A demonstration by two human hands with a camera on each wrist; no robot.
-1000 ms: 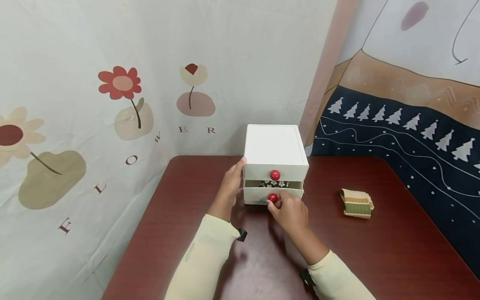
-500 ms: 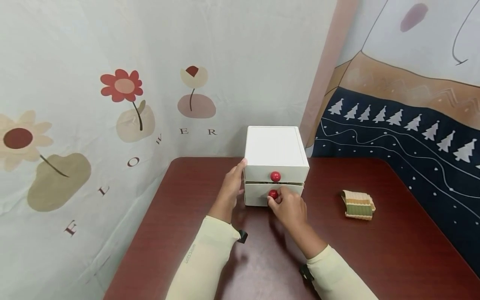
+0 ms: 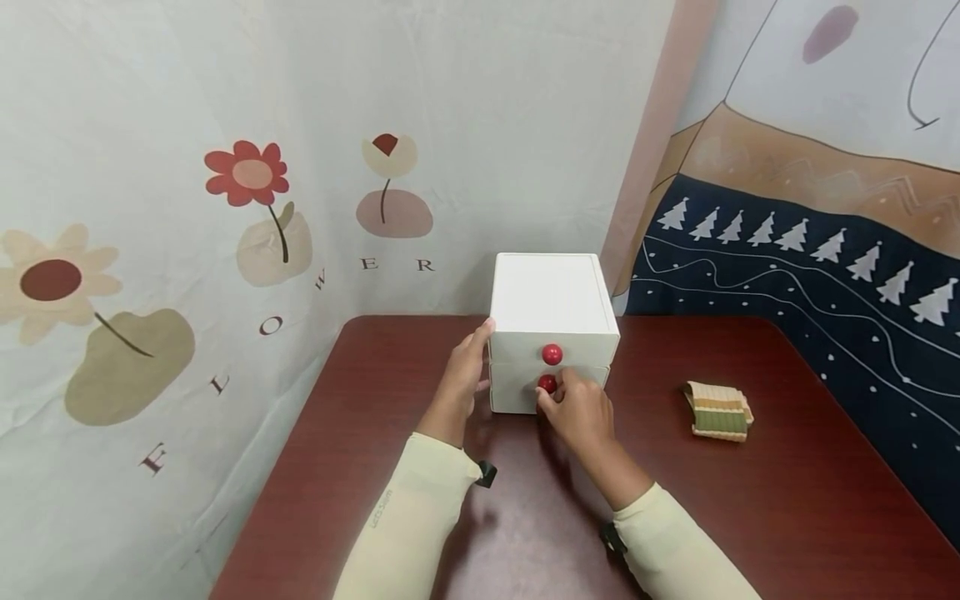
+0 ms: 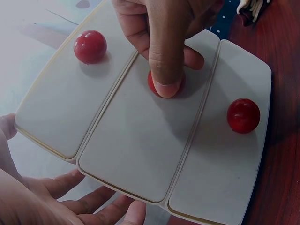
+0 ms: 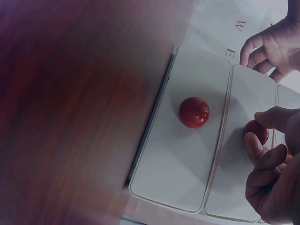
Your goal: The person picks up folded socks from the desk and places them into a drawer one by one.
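Observation:
A small white drawer cabinet [image 3: 553, 292] with round red knobs stands near the table's back edge. Three drawer fronts show in the left wrist view, all flush with the cabinet. My right hand [image 3: 585, 412] pinches the red knob [image 5: 253, 129] of the middle drawer [image 4: 136, 131] between thumb and fingers. The top drawer's knob [image 4: 90, 47] and the bottom drawer's knob [image 4: 243, 115] are untouched. Against the cabinet's left side rests my left hand [image 3: 459, 379], its fingers extended along the wall and its thumb at the top front corner.
On the reddish-brown table [image 3: 360, 517], to the right, lies a folded striped cloth-like piece [image 3: 718, 411] in cream, yellow and green. Printed wall hangings [image 3: 480, 125] rise behind and beside the table.
My right hand has pushed the middle drawer in from partly open to flush; the dark patterned content inside is now hidden. My left hand has stayed at the cabinet's side.

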